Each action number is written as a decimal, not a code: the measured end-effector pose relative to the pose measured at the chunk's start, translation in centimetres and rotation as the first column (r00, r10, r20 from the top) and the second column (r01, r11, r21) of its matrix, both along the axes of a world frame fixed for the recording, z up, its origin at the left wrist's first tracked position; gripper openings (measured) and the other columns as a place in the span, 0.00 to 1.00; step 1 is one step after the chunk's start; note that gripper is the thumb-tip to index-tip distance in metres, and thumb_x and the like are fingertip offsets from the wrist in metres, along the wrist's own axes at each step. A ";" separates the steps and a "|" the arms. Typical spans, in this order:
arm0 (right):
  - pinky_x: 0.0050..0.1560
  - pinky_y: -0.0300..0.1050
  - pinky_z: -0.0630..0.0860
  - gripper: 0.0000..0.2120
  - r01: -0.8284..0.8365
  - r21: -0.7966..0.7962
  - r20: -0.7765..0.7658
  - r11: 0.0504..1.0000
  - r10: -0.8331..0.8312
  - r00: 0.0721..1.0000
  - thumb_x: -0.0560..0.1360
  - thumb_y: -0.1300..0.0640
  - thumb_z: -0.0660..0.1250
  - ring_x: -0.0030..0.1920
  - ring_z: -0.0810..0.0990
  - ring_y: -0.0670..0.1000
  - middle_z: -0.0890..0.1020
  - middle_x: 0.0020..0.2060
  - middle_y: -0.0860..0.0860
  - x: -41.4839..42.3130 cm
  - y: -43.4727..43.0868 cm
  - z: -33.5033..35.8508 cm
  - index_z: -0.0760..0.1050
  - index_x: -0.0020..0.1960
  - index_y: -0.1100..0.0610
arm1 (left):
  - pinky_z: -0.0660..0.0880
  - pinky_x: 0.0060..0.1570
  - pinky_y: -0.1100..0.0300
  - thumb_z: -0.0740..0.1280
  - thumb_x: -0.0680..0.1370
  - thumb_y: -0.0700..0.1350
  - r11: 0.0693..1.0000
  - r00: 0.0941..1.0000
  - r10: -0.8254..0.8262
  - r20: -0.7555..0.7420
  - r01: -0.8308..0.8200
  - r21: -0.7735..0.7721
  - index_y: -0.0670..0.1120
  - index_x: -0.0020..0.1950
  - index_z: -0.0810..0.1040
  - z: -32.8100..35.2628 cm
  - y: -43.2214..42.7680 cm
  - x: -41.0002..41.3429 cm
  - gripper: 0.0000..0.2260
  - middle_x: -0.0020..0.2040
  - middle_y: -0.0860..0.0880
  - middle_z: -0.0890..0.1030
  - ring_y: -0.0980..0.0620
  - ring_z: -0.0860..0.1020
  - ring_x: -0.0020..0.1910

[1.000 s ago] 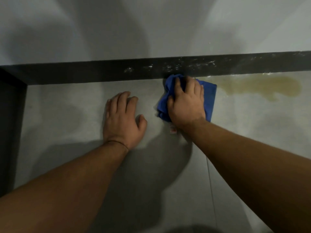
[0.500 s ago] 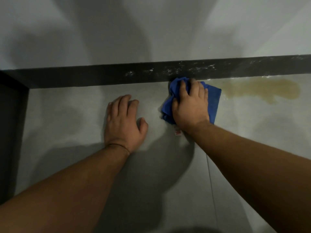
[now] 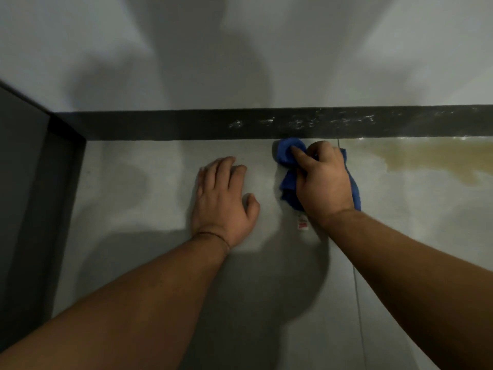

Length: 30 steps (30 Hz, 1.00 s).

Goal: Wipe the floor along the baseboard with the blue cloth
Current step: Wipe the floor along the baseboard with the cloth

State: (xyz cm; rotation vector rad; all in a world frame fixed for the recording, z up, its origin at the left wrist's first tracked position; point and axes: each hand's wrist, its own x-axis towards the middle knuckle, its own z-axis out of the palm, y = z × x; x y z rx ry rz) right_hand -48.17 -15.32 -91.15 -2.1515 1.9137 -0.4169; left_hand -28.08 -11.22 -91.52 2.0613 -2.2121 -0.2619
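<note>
A blue cloth lies bunched on the grey floor, its far end touching the dark baseboard. My right hand is closed around the cloth, index finger pressing its rounded far end; a white and red label sticks out below the hand. My left hand rests flat on the floor just left of the cloth, fingers spread, holding nothing. White smudges mark the baseboard above the cloth.
A yellowish-brown wet stain spreads on the floor along the baseboard, right of the cloth. A dark door frame or panel closes the left side at the corner. The pale wall rises behind the baseboard. A tile joint runs toward me.
My right hand has gathered the flat cloth into a bunch, with the index finger now poking its far end against the baseboard. The left hand stays planted.
</note>
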 end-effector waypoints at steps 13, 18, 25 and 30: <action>0.50 0.57 0.75 0.17 -0.566 -0.211 -0.276 0.797 0.507 0.816 0.84 0.56 0.58 0.59 0.77 0.62 0.80 0.62 0.58 8.9 -5.8 4.6 0.79 0.66 0.61 | 0.62 0.75 0.38 0.65 0.78 0.55 0.998 0.996 0.024 -0.083 -0.029 -0.060 0.44 0.73 0.73 -0.4 0.2 0.0 0.26 0.71 0.39 0.73 0.37 0.67 0.71; 0.42 0.55 0.77 0.12 -0.519 -0.261 -0.332 0.814 0.429 0.840 0.81 0.56 0.66 0.54 0.79 0.64 0.81 0.57 0.58 4.9 -5.9 3.9 0.83 0.59 0.59 | 0.59 0.77 0.39 0.64 0.75 0.55 1.000 0.997 0.007 -0.077 -0.008 -0.013 0.44 0.73 0.75 -0.2 0.2 0.4 0.28 0.74 0.40 0.72 0.38 0.67 0.74; 0.40 0.53 0.75 0.17 -0.052 -0.134 -0.211 0.990 0.022 0.977 0.84 0.49 0.59 0.58 0.74 0.60 0.77 0.60 0.56 2.0 -4.5 2.5 0.79 0.63 0.56 | 0.60 0.77 0.40 0.62 0.74 0.55 1.000 0.996 0.005 -0.090 -0.007 -0.020 0.46 0.72 0.74 0.2 0.1 0.3 0.28 0.75 0.44 0.71 0.42 0.66 0.76; 0.36 0.54 0.75 0.19 -0.369 -0.160 -0.275 0.916 0.318 0.908 0.83 0.52 0.56 0.55 0.76 0.63 0.78 0.58 0.58 6.0 -5.0 4.2 0.79 0.65 0.58 | 0.59 0.77 0.39 0.63 0.75 0.57 1.000 0.997 0.004 -0.077 -0.005 -0.014 0.45 0.73 0.74 0.0 0.1 0.3 0.29 0.74 0.41 0.72 0.39 0.67 0.74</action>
